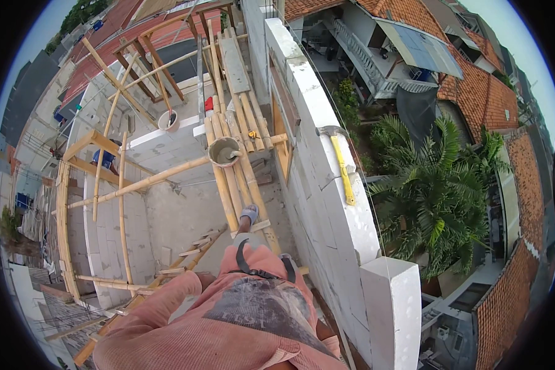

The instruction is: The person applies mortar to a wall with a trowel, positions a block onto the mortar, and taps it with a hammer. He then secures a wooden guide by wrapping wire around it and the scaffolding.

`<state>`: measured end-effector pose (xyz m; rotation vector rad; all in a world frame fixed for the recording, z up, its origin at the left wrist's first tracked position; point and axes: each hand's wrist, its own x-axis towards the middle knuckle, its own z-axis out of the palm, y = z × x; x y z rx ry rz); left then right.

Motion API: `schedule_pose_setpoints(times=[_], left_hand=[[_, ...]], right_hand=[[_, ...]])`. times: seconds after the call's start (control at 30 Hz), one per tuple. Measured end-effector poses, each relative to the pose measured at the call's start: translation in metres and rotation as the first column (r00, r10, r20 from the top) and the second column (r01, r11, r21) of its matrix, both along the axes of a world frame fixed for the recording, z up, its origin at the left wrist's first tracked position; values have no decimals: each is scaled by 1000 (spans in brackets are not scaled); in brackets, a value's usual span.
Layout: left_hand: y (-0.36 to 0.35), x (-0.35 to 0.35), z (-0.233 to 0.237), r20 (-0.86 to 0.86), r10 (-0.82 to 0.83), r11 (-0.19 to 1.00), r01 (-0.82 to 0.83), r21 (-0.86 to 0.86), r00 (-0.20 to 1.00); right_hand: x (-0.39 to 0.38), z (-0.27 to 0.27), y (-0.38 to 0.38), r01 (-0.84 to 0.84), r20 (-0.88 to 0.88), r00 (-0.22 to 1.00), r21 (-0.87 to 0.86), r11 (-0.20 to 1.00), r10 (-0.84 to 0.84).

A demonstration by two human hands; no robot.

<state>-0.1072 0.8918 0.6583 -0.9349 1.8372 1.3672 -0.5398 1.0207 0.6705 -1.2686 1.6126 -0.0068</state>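
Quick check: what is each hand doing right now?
Left hand: out of view; only a bent salmon-pink sleeve shows.
Right hand: out of view, cannot be told.

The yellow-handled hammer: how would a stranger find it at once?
Find the long white block wall running up the middle, between the bamboo scaffold and the green palm tree. The yellow-handled steel hammer lies flat on its top. It is the only tool there; the round mortar bucket stands on the bamboo.

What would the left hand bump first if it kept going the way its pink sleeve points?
The left hand itself is hidden; only its salmon-pink sleeve shows, pointing up and right. Going on, it would probably meet the white block wall beside the bamboo pole platform, though depth is unclear.
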Motion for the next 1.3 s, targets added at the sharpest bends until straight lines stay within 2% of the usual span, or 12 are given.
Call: schedule_pose_setpoints(times=[0.6,0.83,1.03,1.2,1.23,1.27,1.3], left_hand=[[41,-1,7,-47,88,996,-87,21,995],[50,10,26,-65,72,996,-68,50,995],[27,14,36,-74,9,997,-3,81,997],[-29,7,79,-59,-111,989,116,92,992],[-59,-3,105,13,-131,989,130,76,991],[-89,-14,131,165,-128,991,119,60,978],[-114,-21,163,208,40,988,-8,-152,977]], right_hand=[[14,-1,4,3,15,1000,7,1000,-3],[17,2,2,-11,13,1000,15,1000,11],[13,11,6,-57,5,998,78,995,57],[-2,50,15,-282,50,959,220,934,278],[-7,60,12,-344,65,939,235,909,338],[-12,68,10,-394,70,919,236,888,388],[-17,73,8,-351,10,934,212,912,357]])
